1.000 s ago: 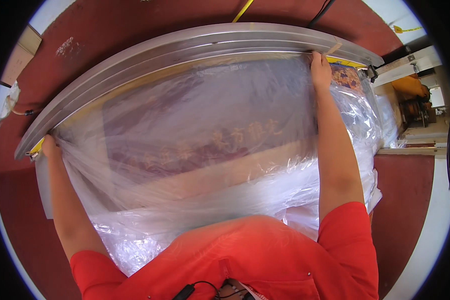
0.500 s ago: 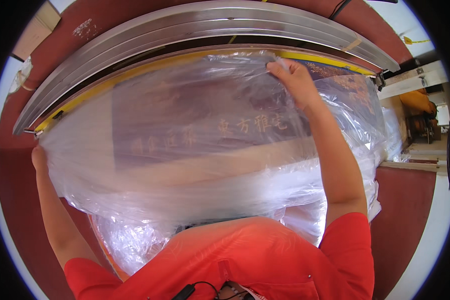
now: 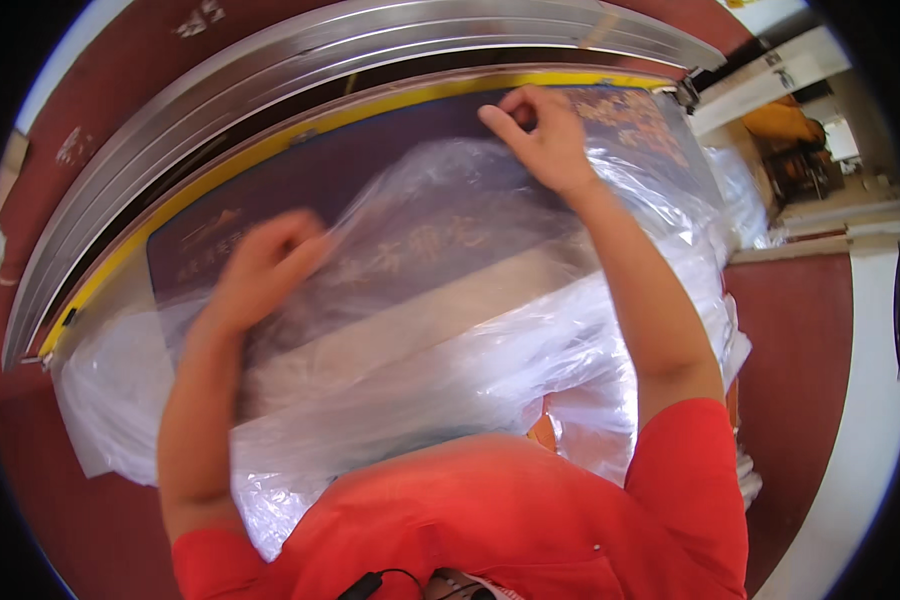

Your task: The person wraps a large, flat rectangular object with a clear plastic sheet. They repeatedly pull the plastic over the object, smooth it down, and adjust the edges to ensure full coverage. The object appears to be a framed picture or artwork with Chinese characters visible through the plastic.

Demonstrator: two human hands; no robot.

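Observation:
A crumpled clear plastic film (image 3: 410, 375) lies over a dark purple sheet with gold lettering (image 3: 300, 165). My left hand (image 3: 275, 265), blurred by motion, is closed above the sheet's left half; the film's raised edge meets its fingertips. My right hand (image 3: 545, 135) is over the sheet's upper right part, near the yellow strip. Its fingers are curled and the thumb stands apart from them, with no film visible between. Below that hand the film's edge lies loose. A tan band (image 3: 420, 305) shows through the film.
Beyond the sheet runs a yellow strip (image 3: 240, 163), then a long silver metal bar (image 3: 260, 75), bent by the lens. A white beam (image 3: 770, 85) stands at the right. Red-brown floor (image 3: 800, 370) shows at both sides. More bunched plastic hangs near my body.
My left hand has come from the far left corner toward the middle. The film has drawn back from the yellow strip, uncovering the sheet's upper part. My right hand has let the film go.

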